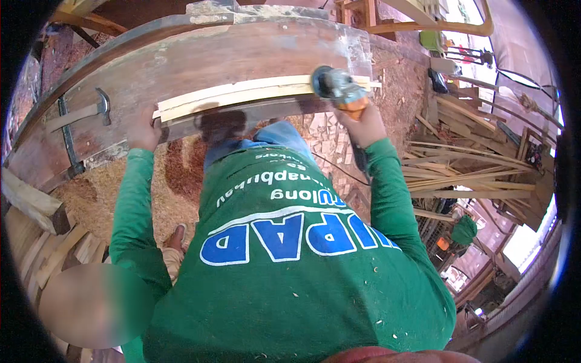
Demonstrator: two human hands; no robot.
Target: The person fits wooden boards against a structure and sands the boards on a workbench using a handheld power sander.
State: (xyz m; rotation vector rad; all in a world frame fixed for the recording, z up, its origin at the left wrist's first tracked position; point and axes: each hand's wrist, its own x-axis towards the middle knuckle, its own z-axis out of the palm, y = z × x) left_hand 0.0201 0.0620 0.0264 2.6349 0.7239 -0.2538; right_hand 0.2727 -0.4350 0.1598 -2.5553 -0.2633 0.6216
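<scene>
Bright daylight glares at the right edge, shadows fall along the worktop (260, 51), the right hand (367, 124) and its tool (340, 88) look slightly blurred, and fisheye distortion bends the dark-rimmed edges.

Bench (212, 57) at 12 o'clock, strips (236, 97) on it, grinder (342, 88) at their 1 o'clock end. Hammer (104, 107) on bench, 10 o'clock, crossing bar (68, 136). Wood pile (475, 172) at 3.

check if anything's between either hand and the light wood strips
Nothing visible blocks the left hand, which is at one end of the light wood strips. For the right hand, the power tool it holds comes between. The hammer lies off to the side.
</scene>
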